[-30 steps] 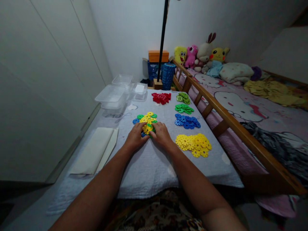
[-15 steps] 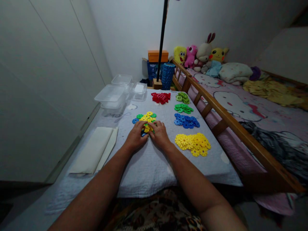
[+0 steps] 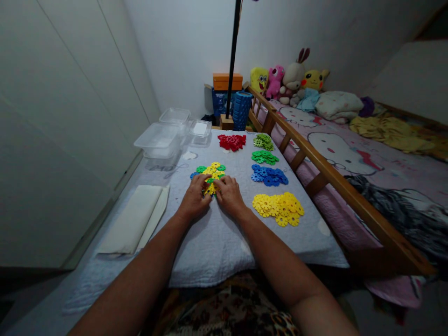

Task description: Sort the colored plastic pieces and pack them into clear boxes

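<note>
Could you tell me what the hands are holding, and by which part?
Left hand and right hand touch the mixed pile at its near edge; whether either grips cannot be told.

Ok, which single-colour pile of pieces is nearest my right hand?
The yellow pile, just right of your right hand; the blue pile and the others lie farther back.

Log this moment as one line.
left hand: fingers on mixed disc pile | right hand: fingers on same pile | grip: unclear | to its right: yellow pile, blue pile
</note>
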Demonstrator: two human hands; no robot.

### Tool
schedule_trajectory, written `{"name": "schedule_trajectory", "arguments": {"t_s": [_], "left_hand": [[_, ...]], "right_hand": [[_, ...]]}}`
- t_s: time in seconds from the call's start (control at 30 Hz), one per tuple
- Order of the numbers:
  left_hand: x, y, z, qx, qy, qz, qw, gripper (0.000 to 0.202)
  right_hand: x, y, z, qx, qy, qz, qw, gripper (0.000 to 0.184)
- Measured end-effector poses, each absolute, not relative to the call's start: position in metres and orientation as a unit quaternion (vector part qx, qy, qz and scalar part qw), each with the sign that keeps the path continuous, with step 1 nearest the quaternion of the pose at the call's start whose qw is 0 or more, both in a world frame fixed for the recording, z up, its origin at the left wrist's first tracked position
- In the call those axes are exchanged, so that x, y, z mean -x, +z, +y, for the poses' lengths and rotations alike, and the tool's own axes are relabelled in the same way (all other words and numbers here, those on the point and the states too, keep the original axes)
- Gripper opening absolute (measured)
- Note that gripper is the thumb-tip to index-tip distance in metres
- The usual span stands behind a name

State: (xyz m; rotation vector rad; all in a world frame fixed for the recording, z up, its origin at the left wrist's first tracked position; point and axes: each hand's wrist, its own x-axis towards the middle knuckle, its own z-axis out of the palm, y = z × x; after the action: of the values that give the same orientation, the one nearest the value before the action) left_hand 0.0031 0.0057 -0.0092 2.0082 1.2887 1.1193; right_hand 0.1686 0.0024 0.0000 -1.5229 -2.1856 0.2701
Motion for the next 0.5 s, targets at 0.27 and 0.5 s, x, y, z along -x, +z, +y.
{"name": "schedule_trajectory", "arguments": {"t_s": [0.27, 0.5], "left_hand": [[-0.0013, -0.0127, 0.0068, -0.719, 0.431, 0.474, 0.269, 0.061], [0.0004, -0.0145, 0.0075, -0.739, 0.391, 0.484, 0.258, 0.061]], "right_hand": [[-0.1698, -0.0012, 0.003, 0.552, 0.115, -0.78, 0.27, 0.029], [-0.1783, -0.0001, 0.0063, 0.563, 0.202, -0.728, 0.334, 0.015]]}}
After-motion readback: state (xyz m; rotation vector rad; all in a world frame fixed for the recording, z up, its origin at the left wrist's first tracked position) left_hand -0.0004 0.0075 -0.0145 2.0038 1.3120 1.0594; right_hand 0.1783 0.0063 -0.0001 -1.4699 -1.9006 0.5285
